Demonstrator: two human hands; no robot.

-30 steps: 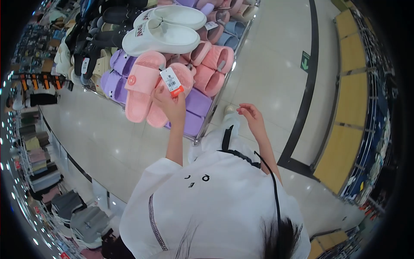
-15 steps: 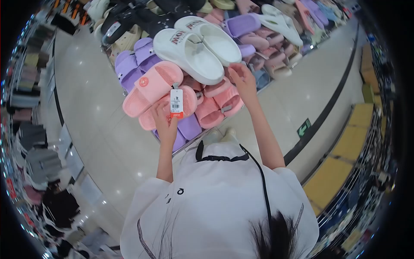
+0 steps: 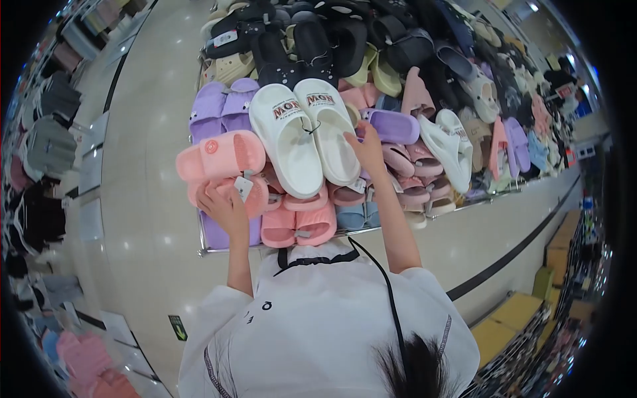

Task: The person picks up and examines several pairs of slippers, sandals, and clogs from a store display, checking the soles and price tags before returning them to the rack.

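A pair of white slippers (image 3: 288, 149) with dark lettering lies on top of the heap, toes pointing away from me. My right hand (image 3: 367, 151) is at the right edge of this pair, thumb and fingers bent around its side. Beyond those fingers lies a purple slipper (image 3: 397, 126). To the left is a pair of pink slippers (image 3: 229, 152), one above the other, with a round red emblem on the upper one. My left hand (image 3: 224, 207) grips the lower pink slipper, fingers curled over its near side. A white tag (image 3: 243, 188) hangs beside that hand.
Purple slippers (image 3: 213, 113) and black slippers (image 3: 275, 56) lie farther back on the display. More pink slippers (image 3: 312, 222) sit at its front edge, above a metal rail (image 3: 219, 251). Clothing racks (image 3: 50, 152) line the left; yellow boards (image 3: 511, 318) are at lower right.
The view has turned and now takes in more of the display. My right hand has closed in on the white pair's side. The pink pair's tag is tilted now; my left hand stays on that pair.
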